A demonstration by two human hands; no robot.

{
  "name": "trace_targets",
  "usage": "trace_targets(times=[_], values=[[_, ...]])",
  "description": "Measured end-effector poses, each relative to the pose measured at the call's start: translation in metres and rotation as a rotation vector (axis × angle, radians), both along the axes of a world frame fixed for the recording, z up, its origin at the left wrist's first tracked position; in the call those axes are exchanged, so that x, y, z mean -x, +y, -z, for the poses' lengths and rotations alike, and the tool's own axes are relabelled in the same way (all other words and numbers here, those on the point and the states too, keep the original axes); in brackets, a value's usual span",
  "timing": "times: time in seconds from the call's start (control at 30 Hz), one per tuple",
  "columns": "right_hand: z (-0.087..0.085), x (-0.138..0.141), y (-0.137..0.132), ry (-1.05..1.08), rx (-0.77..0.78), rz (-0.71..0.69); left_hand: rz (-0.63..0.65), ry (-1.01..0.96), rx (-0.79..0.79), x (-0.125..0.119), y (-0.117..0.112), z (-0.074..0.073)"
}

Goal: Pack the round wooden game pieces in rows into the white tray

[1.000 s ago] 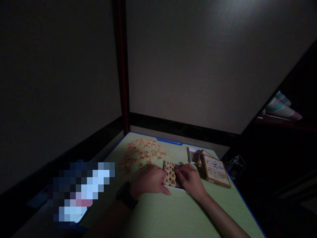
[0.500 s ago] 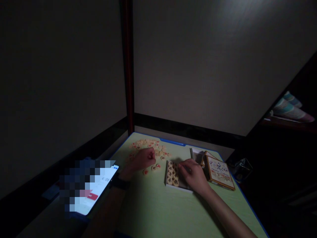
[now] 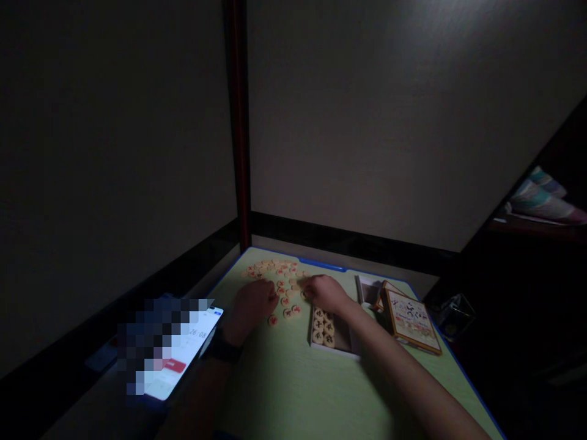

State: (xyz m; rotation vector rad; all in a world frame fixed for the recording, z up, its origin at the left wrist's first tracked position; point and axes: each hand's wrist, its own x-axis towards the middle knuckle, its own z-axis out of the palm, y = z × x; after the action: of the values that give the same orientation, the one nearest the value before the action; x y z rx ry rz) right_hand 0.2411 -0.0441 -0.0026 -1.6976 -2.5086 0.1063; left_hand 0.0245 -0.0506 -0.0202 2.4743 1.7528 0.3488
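Note:
My right hand (image 3: 324, 293) reaches over the back of the open box tray (image 3: 346, 336); its fingers are pinched at a Chinese chess piece (image 3: 304, 294) among the loose ones. The tray holds two columns of round wooden pieces with black characters (image 3: 329, 339) along its left side, and the forearm covers part of it. My left hand (image 3: 254, 305), with a dark band at the wrist, is curled closed beside the scattered pieces (image 3: 280, 285). What its fingers hold, if anything, is hidden. Red characters mark several of the loose pieces.
A printed box lid (image 3: 410, 321) lies on the right of the green table (image 3: 284, 385), near a second pale tray (image 3: 367, 290). A lit phone (image 3: 188, 348) stands at the left. Walls rise behind the table.
My right hand has moved from the tray leftward and away from me to the loose pieces. My left hand has drawn back a little to the left, uncovering several pieces.

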Motion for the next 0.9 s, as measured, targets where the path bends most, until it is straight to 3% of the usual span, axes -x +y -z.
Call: trace_targets(times=[0.17, 0.43, 0.57, 0.77, 0.9], values=[[0.001, 0.005, 0.004, -0.052, 0.014, 0.031, 0.042, -0.01, 0.101, 0.002, 0.001, 0.01], [0.004, 0.011, 0.006, -0.079, 0.046, -0.031, 0.057, -0.062, 0.108, 0.003, 0.009, 0.024], [0.005, 0.014, 0.006, -0.067, 0.035, -0.07, 0.024, -0.142, 0.075, 0.008, 0.007, 0.01], [0.008, 0.016, 0.008, -0.079, 0.019, -0.102, -0.262, -0.269, -0.158, 0.016, 0.004, -0.013], [0.006, 0.018, 0.011, -0.035, 0.02, -0.094, -0.325, -0.379, -0.201, 0.017, 0.002, -0.018]])
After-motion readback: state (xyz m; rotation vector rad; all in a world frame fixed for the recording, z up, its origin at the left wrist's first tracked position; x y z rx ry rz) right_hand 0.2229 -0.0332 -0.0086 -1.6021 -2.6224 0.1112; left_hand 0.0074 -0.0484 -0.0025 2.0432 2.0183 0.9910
